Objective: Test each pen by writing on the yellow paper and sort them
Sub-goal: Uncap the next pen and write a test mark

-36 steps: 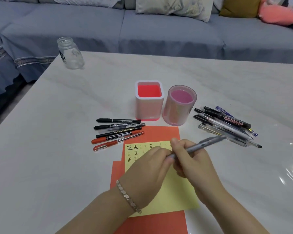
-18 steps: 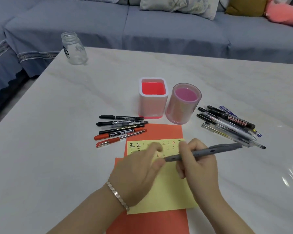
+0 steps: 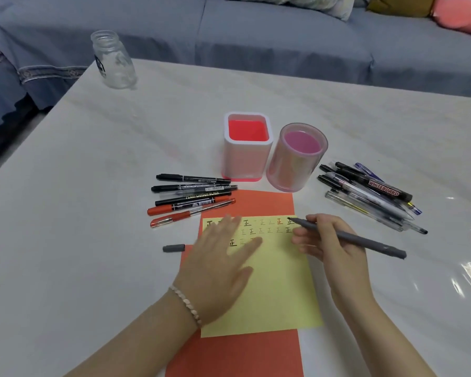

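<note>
The yellow paper lies on an orange sheet and carries rows of small written marks along its top. My left hand rests flat on the paper's left part, fingers spread. In my right hand is an uncapped grey pen, its tip touching the paper's top right corner. Its grey cap lies on the table left of the sheets. A row of black and red pens lies at the left. A heap of several pens lies at the right.
A square white holder with a red inside and a round pink holder stand behind the paper. A clear glass jar stands near the table's far left corner. A grey sofa runs behind the white table.
My left hand pulled the cap off the grey pen, left it on the table and went flat on the paper. My right hand turned the pen tip down to the paper's corner.
</note>
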`<act>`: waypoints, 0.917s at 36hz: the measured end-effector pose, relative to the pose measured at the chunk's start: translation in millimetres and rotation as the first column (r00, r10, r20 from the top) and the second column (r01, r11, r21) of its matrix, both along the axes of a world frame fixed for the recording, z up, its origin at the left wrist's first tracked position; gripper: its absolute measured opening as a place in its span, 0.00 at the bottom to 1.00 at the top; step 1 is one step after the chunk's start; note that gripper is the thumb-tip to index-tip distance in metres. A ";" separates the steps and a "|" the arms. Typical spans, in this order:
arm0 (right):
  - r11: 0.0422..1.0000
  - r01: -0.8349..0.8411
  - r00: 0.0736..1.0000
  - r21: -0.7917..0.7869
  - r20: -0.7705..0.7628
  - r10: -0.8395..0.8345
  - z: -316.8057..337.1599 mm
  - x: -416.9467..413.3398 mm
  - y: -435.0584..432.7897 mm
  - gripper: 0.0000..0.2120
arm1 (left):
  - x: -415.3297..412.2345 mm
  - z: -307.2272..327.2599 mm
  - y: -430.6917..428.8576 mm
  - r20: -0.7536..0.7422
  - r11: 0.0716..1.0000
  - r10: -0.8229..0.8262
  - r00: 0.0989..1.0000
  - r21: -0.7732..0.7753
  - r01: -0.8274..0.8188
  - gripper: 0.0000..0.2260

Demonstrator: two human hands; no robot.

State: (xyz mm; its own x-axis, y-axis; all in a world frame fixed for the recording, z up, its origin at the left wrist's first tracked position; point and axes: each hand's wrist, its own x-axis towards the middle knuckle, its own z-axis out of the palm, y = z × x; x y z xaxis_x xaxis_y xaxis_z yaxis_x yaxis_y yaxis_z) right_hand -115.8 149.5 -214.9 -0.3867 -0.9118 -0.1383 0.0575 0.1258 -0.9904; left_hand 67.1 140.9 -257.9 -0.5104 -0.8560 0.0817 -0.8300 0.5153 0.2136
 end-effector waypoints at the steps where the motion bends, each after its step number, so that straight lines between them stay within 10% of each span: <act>1: 1.000 -0.002 1.000 0.002 -0.006 0.002 -1.0 0.4 -1.8 0.11 | -3.8 -4.0 0.8 0.038 0.999 -0.046 0.998 0.008 0.046 0.20; 33: 0.985 0.106 0.928 -0.133 -0.344 -0.146 -56.5 28.1 -28.0 0.19 | 2.0 -27.3 -0.8 -0.073 0.991 -0.084 0.994 0.093 0.091 0.21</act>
State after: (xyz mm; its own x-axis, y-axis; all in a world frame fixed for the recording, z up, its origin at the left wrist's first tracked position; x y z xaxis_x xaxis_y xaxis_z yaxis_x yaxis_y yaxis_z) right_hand -87.8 121.5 -271.4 -0.5046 -0.8542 0.1257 -0.2883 0.0295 -0.9571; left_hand 69.1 140.1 -285.2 -0.5798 -0.8139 0.0384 -0.7641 0.5595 0.3210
